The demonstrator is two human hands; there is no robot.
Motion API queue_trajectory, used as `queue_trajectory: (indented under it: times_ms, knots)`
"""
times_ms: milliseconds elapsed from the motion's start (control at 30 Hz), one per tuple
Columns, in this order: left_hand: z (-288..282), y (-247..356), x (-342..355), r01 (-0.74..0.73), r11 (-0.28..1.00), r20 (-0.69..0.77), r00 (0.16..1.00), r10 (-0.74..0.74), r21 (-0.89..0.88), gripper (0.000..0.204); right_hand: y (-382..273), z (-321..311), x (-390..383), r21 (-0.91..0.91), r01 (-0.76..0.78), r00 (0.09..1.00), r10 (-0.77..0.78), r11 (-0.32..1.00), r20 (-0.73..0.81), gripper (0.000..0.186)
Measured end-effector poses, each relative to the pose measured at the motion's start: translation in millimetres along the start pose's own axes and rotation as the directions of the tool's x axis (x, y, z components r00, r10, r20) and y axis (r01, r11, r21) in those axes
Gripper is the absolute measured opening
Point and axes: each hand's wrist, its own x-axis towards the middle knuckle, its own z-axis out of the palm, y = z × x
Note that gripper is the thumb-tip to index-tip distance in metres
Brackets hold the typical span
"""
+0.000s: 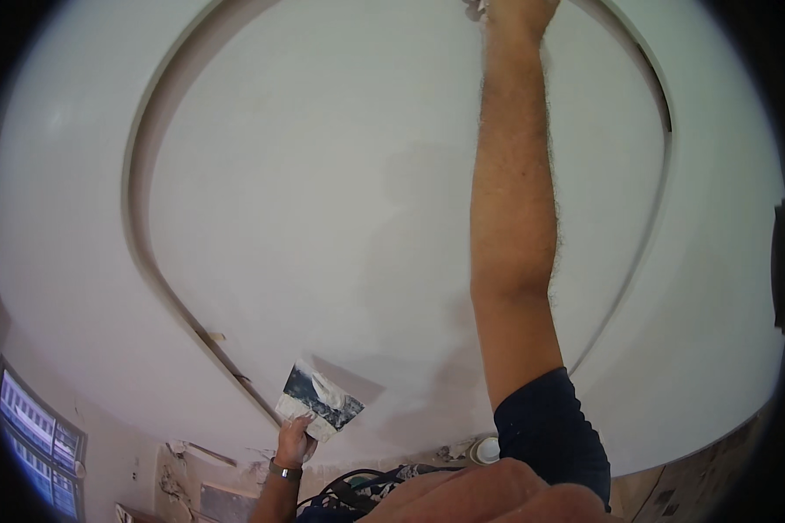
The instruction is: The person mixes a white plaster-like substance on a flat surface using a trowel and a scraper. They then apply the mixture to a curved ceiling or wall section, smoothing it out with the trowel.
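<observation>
At the lower left, my left hand [295, 443] is closed around the near edge of a flat, dark, squarish plate [302, 384] smeared with white putty. A white lump of putty [327, 391] lies on the plate's face. My right arm stretches up across the pale panel [305, 192], and my right hand [523, 12] is bent at the top edge, partly cut off. A small greyish-white bit shows by its fingers, but what they hold cannot be made out.
A curved recessed groove [138, 174] runs round the pale panel, with a small tab [217, 336] at its lower left. A window [39, 427] is at the lower left, a round white container [488, 450] at the bottom, and a dark object [781, 270] at the right edge.
</observation>
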Motion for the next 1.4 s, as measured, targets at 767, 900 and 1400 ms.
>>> queue_trajectory:
  times_ms: [767, 900, 1400]
  knots:
    - [8, -2, 1, -0.120, 0.987, -0.095, 0.989, 0.110, -0.107, 0.027, 59, -59, -251, -0.164, -0.353, 0.775, 0.386, 0.921, 0.501, 0.018]
    - [-40, -9, 19, -0.165, 0.755, 0.237, 0.971, 0.014, 0.635, 0.043, 69, -166, -325, -0.316, -0.615, 0.592, 0.688, 0.722, 0.420, 0.029]
    - [28, -26, 46, -0.411, 0.910, 0.378, 0.853, 0.360, 0.059, 0.014, 18, -216, -402, -0.566, -0.791, 0.096, 0.961, 0.232, 0.259, 0.032]
